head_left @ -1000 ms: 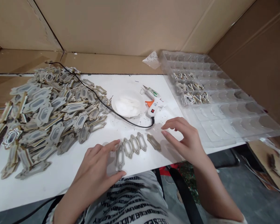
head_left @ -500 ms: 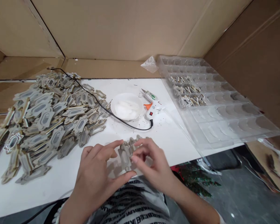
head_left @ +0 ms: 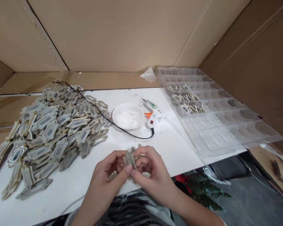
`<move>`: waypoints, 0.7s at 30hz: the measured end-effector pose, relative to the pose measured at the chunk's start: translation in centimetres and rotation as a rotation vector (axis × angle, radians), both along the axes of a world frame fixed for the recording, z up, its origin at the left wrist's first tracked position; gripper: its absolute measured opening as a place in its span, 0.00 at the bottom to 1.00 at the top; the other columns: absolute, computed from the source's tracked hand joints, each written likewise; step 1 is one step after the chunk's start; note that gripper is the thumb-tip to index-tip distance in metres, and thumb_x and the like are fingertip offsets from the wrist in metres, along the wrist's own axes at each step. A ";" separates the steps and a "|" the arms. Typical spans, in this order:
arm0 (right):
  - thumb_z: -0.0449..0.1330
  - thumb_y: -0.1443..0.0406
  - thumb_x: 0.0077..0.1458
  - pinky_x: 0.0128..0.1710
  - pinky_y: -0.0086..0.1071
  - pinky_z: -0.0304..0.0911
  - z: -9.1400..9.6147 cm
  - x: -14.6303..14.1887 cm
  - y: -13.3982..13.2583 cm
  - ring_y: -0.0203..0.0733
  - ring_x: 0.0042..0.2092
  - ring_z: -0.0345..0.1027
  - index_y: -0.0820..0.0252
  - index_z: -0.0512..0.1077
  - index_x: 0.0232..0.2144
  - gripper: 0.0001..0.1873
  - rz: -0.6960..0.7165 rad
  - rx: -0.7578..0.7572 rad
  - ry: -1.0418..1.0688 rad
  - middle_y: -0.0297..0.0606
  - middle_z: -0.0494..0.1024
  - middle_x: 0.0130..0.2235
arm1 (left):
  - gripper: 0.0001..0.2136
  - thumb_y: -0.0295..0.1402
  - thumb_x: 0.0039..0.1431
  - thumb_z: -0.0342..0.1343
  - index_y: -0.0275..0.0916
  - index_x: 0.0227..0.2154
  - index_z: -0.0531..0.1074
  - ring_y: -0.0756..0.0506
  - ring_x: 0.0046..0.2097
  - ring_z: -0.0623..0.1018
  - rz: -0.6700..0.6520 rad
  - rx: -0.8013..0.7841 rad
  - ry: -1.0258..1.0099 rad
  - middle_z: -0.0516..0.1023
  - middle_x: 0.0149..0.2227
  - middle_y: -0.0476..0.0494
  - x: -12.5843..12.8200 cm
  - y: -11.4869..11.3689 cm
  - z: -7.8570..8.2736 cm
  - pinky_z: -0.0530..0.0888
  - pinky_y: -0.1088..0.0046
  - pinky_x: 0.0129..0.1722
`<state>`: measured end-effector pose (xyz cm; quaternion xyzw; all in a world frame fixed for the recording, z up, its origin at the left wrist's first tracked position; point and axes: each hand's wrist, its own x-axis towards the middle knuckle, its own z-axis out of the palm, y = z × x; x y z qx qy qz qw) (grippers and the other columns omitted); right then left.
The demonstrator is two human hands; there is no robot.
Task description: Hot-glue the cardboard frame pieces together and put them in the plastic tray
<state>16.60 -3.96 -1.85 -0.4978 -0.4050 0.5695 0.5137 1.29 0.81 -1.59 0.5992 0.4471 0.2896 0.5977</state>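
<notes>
Close to the table's front edge, my left hand (head_left: 108,175) and my right hand (head_left: 151,169) meet around one small grey frame-shaped plate (head_left: 129,159). Both thumbs press on its near face, and the bent fingers sit behind it. The plate is held upright, with its lower part covered by my thumbs. Just behind my fingers, more grey plates (head_left: 139,146) show on the white table, mostly hidden by my right hand. At the left lies a large heap of similar plates (head_left: 58,149), some with white ornate edges.
A white bowl (head_left: 128,129) with white stuff stands mid-table, beside a white glue gun (head_left: 152,121) with an orange trigger and black cord (head_left: 118,126). A pointed tool (head_left: 151,105) lies behind it. A clear compartment tray (head_left: 212,146) at the right holds ornate pieces. Cardboard walls (head_left: 122,37) surround the table.
My left hand has closed in from a wide grasp, its thumb moving up onto the plate's face. My right hand has come against the same plate. The camera view has tilted slightly upward.
</notes>
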 end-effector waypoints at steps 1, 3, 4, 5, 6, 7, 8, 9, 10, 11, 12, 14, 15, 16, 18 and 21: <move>0.62 0.66 0.53 0.26 0.25 0.56 0.1 0.1 0.0 0.31 0.25 0.59 0.54 0.64 0.38 0.11 -0.006 0.041 -0.047 0.24 0.67 0.24 | 0.14 0.44 0.55 0.59 0.39 0.36 0.75 0.49 0.27 0.73 -0.007 0.006 0.008 0.74 0.25 0.48 0.2 0.1 0.2 0.72 0.75 0.27; 0.62 0.67 0.52 0.25 0.26 0.58 0.3 0.3 0.2 0.32 0.26 0.61 0.55 0.65 0.34 0.09 -0.027 0.121 -0.163 0.26 0.67 0.25 | 0.12 0.42 0.54 0.60 0.38 0.33 0.77 0.47 0.29 0.76 -0.018 0.009 0.011 0.77 0.26 0.46 0.5 0.2 0.5 0.74 0.74 0.30; 0.62 0.68 0.51 0.25 0.26 0.58 0.3 0.5 0.3 0.32 0.26 0.61 0.55 0.65 0.32 0.08 -0.038 0.154 -0.227 0.27 0.67 0.25 | 0.11 0.42 0.54 0.60 0.38 0.33 0.77 0.46 0.30 0.77 -0.024 0.005 0.004 0.78 0.27 0.45 0.6 0.2 0.6 0.75 0.73 0.31; 0.62 0.69 0.51 0.25 0.26 0.58 0.4 0.7 0.3 0.32 0.26 0.61 0.55 0.65 0.30 0.08 -0.045 0.181 -0.286 0.27 0.67 0.25 | 0.11 0.41 0.54 0.60 0.38 0.32 0.77 0.46 0.31 0.78 -0.027 0.000 -0.006 0.79 0.28 0.44 0.7 0.2 0.6 0.76 0.73 0.32; 0.62 0.69 0.51 0.25 0.26 0.59 0.4 0.9 0.3 0.32 0.25 0.61 0.55 0.65 0.29 0.08 -0.047 0.201 -0.337 0.27 0.67 0.25 | 0.10 0.41 0.54 0.60 0.38 0.31 0.77 0.46 0.32 0.79 -0.026 -0.003 -0.019 0.80 0.28 0.44 0.9 0.2 0.7 0.76 0.73 0.33; 0.62 0.69 0.52 0.26 0.26 0.59 0.6 1.1 0.3 0.32 0.25 0.61 0.55 0.64 0.28 0.08 -0.047 0.217 -0.377 0.27 0.67 0.24 | 0.10 0.40 0.53 0.61 0.38 0.30 0.78 0.46 0.32 0.79 -0.021 -0.007 -0.037 0.80 0.28 0.44 1.0 0.2 0.7 0.77 0.74 0.33; 0.62 0.69 0.52 0.26 0.26 0.60 0.7 1.3 0.2 0.32 0.25 0.61 0.56 0.64 0.27 0.09 -0.043 0.228 -0.404 0.27 0.67 0.25 | 0.09 0.40 0.53 0.61 0.38 0.29 0.78 0.46 0.32 0.80 -0.012 -0.012 -0.062 0.80 0.28 0.45 1.2 0.2 0.6 0.77 0.74 0.33; 0.62 0.68 0.53 0.27 0.26 0.60 0.9 1.5 0.2 0.32 0.26 0.62 0.56 0.64 0.26 0.09 -0.030 0.235 -0.412 0.27 0.68 0.25 | 0.09 0.39 0.52 0.62 0.39 0.28 0.78 0.46 0.31 0.80 -0.003 -0.021 -0.091 0.80 0.27 0.45 1.3 0.2 0.5 0.77 0.74 0.33; 0.62 0.68 0.53 0.28 0.26 0.62 1.1 1.7 0.1 0.32 0.27 0.62 0.56 0.65 0.27 0.08 -0.005 0.238 -0.394 0.28 0.68 0.26 | 0.08 0.39 0.52 0.63 0.39 0.28 0.77 0.46 0.31 0.80 0.009 -0.038 -0.123 0.80 0.27 0.45 1.4 0.2 0.4 0.77 0.74 0.32; 0.63 0.67 0.52 0.29 0.27 0.63 1.3 1.9 0.0 0.32 0.27 0.64 0.56 0.66 0.29 0.08 0.027 0.234 -0.352 0.28 0.69 0.27 | 0.08 0.39 0.52 0.63 0.39 0.27 0.77 0.47 0.30 0.79 0.025 -0.059 -0.156 0.80 0.26 0.46 1.4 0.3 0.3 0.77 0.75 0.32; 0.65 0.67 0.52 0.30 0.27 0.64 1.5 2.2 0.1 0.33 0.28 0.66 0.55 0.67 0.33 0.08 0.058 0.223 -0.291 0.29 0.70 0.28 | 0.08 0.39 0.52 0.63 0.39 0.27 0.77 0.47 0.29 0.79 0.045 -0.081 -0.186 0.79 0.25 0.46 1.4 0.4 0.1 0.77 0.75 0.31; 0.66 0.64 0.51 0.31 0.28 0.66 1.5 2.9 0.5 0.34 0.29 0.68 0.54 0.67 0.39 0.14 0.066 0.189 -0.164 0.31 0.72 0.32 | 0.09 0.40 0.53 0.64 0.39 0.27 0.76 0.48 0.28 0.78 0.094 -0.095 -0.224 0.78 0.24 0.47 1.0 0.6 -0.2 0.77 0.75 0.29; 0.65 0.61 0.52 0.30 0.29 0.66 1.3 3.5 1.0 0.34 0.29 0.68 0.54 0.66 0.40 0.15 0.019 0.169 -0.139 0.32 0.73 0.33 | 0.09 0.40 0.53 0.64 0.39 0.27 0.76 0.48 0.27 0.78 0.123 -0.084 -0.229 0.78 0.24 0.47 0.7 0.7 -0.4 0.77 0.75 0.29; 0.63 0.59 0.53 0.28 0.29 0.65 1.0 4.2 1.6 0.34 0.28 0.67 0.54 0.64 0.39 0.14 -0.059 0.151 -0.155 0.32 0.72 0.34 | 0.09 0.40 0.52 0.64 0.39 0.27 0.76 0.48 0.26 0.77 0.155 -0.056 -0.231 0.77 0.24 0.47 0.3 0.8 -0.5 0.77 0.75 0.28; 0.59 0.55 0.55 0.27 0.30 0.62 0.3 5.9 3.0 0.35 0.26 0.65 0.54 0.62 0.37 0.13 -0.268 0.107 -0.372 0.31 0.71 0.31 | 0.10 0.41 0.52 0.64 0.39 0.27 0.76 0.48 0.26 0.77 0.211 0.007 -0.227 0.77 0.23 0.47 -0.5 1.0 -0.5 0.77 0.74 0.27; 0.56 0.56 0.57 0.27 0.31 0.56 -0.1 8.4 5.3 0.40 0.26 0.66 0.57 0.66 0.46 0.17 -0.294 0.006 -0.972 0.29 0.71 0.24 | 0.09 0.41 0.53 0.64 0.40 0.27 0.77 0.48 0.27 0.78 0.261 0.044 -0.233 0.78 0.24 0.47 -1.6 1.0 -0.4 0.78 0.74 0.28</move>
